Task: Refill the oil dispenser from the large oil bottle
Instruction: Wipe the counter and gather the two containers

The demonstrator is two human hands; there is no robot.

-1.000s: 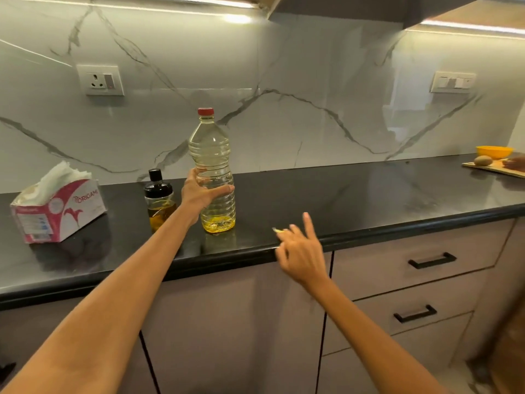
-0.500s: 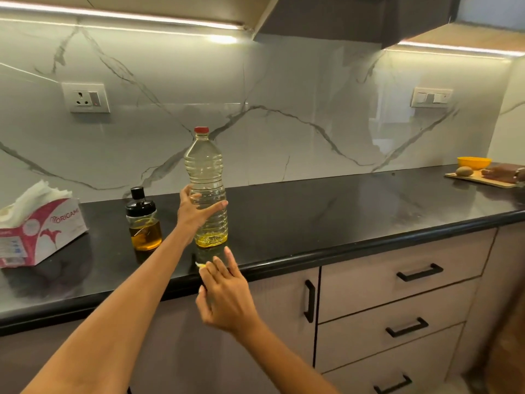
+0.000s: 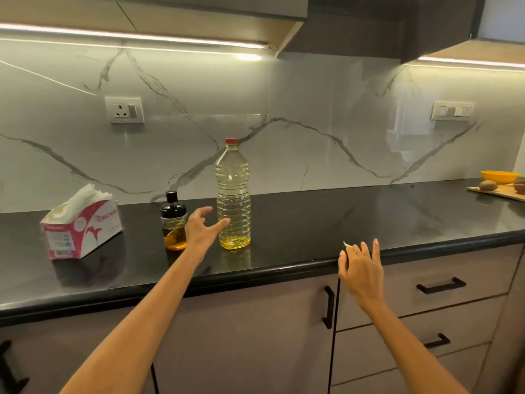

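One oil bottle, one dispenser; both hands' fingers spread, holding nothing.

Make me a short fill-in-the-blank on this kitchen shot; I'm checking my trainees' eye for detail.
1. The large oil bottle wears a ____ cap.
2. The oil dispenser stands to the ____ of the large bottle in the picture.
3. The left hand holds ____.
4. The tissue box rests on the ____ countertop.

Missing words: red; left; nothing; black

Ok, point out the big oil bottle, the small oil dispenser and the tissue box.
large oil bottle [image 3: 233, 200], head view, ribbed body.
oil dispenser [image 3: 173, 231], head view, glass body.
tissue box [image 3: 82, 231], head view, front side.
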